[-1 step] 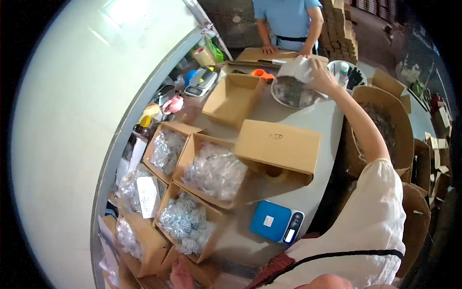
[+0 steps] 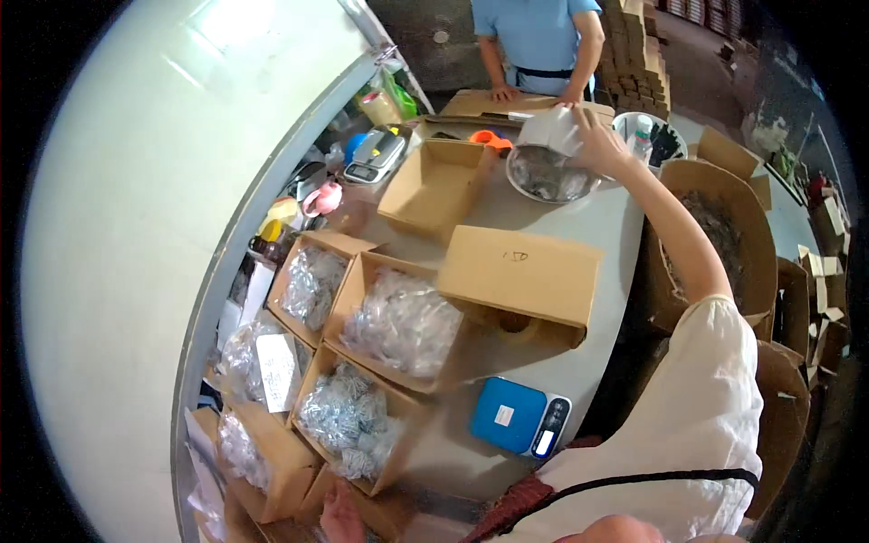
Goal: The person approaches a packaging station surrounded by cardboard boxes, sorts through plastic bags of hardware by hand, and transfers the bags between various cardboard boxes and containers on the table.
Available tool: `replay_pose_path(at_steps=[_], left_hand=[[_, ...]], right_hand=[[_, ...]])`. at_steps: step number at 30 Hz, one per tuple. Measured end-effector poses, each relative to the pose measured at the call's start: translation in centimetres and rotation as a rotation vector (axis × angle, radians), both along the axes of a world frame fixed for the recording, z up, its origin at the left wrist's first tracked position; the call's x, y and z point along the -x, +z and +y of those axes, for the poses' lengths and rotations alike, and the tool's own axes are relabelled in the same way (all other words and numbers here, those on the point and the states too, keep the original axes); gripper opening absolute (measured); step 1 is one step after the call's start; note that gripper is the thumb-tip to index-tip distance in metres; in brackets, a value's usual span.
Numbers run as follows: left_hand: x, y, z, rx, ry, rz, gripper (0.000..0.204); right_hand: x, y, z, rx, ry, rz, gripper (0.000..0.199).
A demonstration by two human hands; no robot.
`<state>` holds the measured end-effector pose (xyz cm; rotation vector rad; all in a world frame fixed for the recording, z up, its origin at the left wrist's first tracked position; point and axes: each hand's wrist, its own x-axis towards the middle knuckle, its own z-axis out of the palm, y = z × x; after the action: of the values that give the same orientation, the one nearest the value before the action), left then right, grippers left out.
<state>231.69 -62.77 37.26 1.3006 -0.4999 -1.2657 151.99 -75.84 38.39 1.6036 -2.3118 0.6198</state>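
Observation:
At the far side of the table my right hand (image 2: pixel 596 145) grips a white box-shaped container (image 2: pixel 552 132). It is tilted over a round metal bowl (image 2: pixel 554 187) that holds shiny, greyish small pieces too blurred to name. At the lower edge my left hand (image 2: pixel 341 513) is near a cardboard box (image 2: pixel 391 484) of metallic, spring-like coiled parts (image 2: pixel 351 418). Its fingers are partly visible and look curled, but whether they hold anything is unclear. Beside these stands a box of clear plastic bags (image 2: pixel 403 323). A closed cardboard box (image 2: pixel 520 265) lies mid-table, by a tape roll (image 2: pixel 514 328).
A blue scale (image 2: pixel 510 416) with a lit display sits near me. An open cardboard box (image 2: pixel 434 187), a second scale (image 2: pixel 376 158) and an orange tape dispenser (image 2: pixel 491 140) stand farther off. Large cartons (image 2: pixel 769 253) line the right side. A person (image 2: pixel 540 45) in blue leans on the far edge.
The white container has shifted slightly and its tilt over the bowl differs. The bowl's contents look more glinting and lumpy than before. My left hand has hardly moved.

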Motion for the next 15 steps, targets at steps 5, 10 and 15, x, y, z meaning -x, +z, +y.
replay_pose_path(at_steps=[5,10,15], left_hand=[[-0.1,0.4,0.7,-0.011,-0.002,-0.088,0.026],[1.6,2.2,3.0,-0.023,-0.024,-0.122,0.03],[5.1,4.0,5.1,0.182,-0.134,-0.165,0.032]], right_hand=[[0.5,0.9,2.0,0.07,0.119,0.248,0.1],[1.2,4.0,5.7,0.369,-0.036,0.047,0.098],[0.3,10.1,13.8,0.816,-0.034,-0.5,0.07]])
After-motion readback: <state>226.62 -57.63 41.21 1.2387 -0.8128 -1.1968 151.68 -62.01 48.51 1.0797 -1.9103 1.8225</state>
